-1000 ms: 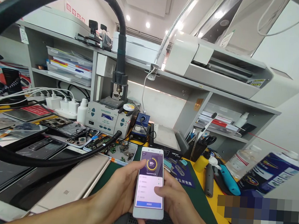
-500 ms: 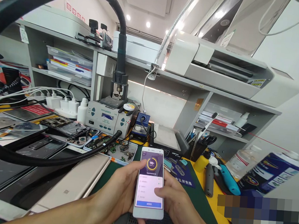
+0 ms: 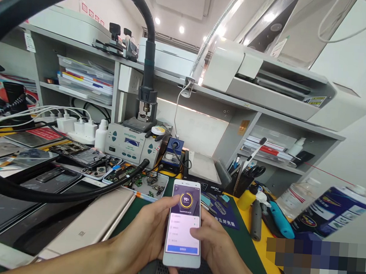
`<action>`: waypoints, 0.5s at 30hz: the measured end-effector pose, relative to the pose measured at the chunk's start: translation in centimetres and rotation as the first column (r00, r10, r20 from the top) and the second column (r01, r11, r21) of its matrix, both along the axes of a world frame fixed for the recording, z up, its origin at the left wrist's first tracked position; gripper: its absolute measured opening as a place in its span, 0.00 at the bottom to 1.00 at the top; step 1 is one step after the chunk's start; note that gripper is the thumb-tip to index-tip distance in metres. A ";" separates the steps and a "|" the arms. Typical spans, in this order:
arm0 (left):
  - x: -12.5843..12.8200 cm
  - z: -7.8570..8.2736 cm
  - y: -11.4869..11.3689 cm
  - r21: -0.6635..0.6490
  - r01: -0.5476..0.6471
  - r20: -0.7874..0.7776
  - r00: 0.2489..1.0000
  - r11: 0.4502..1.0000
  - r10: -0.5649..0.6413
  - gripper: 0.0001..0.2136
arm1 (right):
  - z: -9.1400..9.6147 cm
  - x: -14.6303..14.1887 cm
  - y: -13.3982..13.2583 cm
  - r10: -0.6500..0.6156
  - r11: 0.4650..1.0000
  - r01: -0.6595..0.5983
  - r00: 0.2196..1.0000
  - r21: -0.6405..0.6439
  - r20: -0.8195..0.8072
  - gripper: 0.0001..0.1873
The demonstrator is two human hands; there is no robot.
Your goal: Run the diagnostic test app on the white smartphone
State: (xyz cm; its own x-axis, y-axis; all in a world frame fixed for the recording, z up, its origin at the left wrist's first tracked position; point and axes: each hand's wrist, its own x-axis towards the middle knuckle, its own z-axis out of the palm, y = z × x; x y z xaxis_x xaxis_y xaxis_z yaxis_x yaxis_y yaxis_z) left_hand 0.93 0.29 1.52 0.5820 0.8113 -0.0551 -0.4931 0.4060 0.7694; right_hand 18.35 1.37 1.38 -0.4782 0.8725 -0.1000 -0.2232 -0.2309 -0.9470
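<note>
A white smartphone is held upright between my two hands, low in the middle of the view. Its lit screen shows a yellow ring reading 90, a list on white below it and a blue button at the bottom. My left hand wraps round the phone's left edge, thumb against the upper left of the front. My right hand grips the right edge, with its thumb over the list on the screen. Most of the other fingers are hidden behind the phone. A gold phone back lies left of my left forearm.
A hot-air station stands behind, its black hose arching across the left. Near it lies a tray of circuit boards. Several phones cover the left side. A yellow bottle, a grey-handled tool and a spray can stand or lie right.
</note>
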 end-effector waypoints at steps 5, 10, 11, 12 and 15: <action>0.0 0.1 0.0 -0.009 -0.004 0.009 1.000 1.000 0.004 0.25 | 0.3 0.0 -0.2 -0.001 1.000 0.001 1.000 -0.003 0.010 0.27; 0.0 -0.2 0.0 -0.009 -0.007 0.007 1.000 1.000 0.007 0.26 | 0.3 -0.1 -0.3 0.007 1.000 -0.008 1.000 -0.019 -0.022 0.27; 0.0 -0.2 0.0 -0.008 -0.008 0.009 1.000 1.000 0.008 0.26 | 0.3 -0.1 -0.2 0.007 1.000 -0.008 1.000 -0.018 -0.026 0.27; 0.0 -0.2 0.0 -0.010 -0.009 0.009 1.000 1.000 0.010 0.26 | 0.2 0.0 -0.2 0.007 1.000 -0.008 1.000 -0.016 -0.025 0.27; 0.1 -0.2 0.0 -0.022 -0.008 0.007 1.000 1.000 0.008 0.25 | 0.2 -0.1 -0.2 -0.001 1.000 0.001 1.000 -0.016 -0.007 0.27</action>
